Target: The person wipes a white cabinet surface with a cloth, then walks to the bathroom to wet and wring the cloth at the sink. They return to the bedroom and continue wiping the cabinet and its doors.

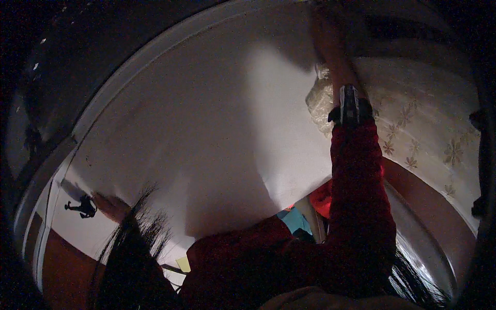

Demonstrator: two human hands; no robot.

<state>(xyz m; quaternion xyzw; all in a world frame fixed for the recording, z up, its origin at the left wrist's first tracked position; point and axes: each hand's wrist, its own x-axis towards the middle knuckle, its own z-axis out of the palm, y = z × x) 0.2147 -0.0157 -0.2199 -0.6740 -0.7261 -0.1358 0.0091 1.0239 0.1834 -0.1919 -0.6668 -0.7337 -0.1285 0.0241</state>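
Observation:
My left hand [110, 207] rests low on the left against a pale, smooth surface [170, 119], its fingers stretched out and partly behind dark hair. Right beside its fingertips is a small black object [82, 207] with thin projecting parts, whose kind I cannot make out. My right arm, in a red sleeve with a black band at the wrist, reaches far up the picture. At its end my right hand [326, 28] is in deep shadow, and its fingers cannot be made out. A crumpled, clear plastic bag [321, 98] shows just left of that forearm.
A pale panel with a flower pattern [413, 134] curves along the right side. Red-brown surfaces lie at the lower left [70, 268] and lower right. Below, a turquoise item [298, 221] shows beside my red clothing. The upper left is dark beyond a rounded edge [150, 46].

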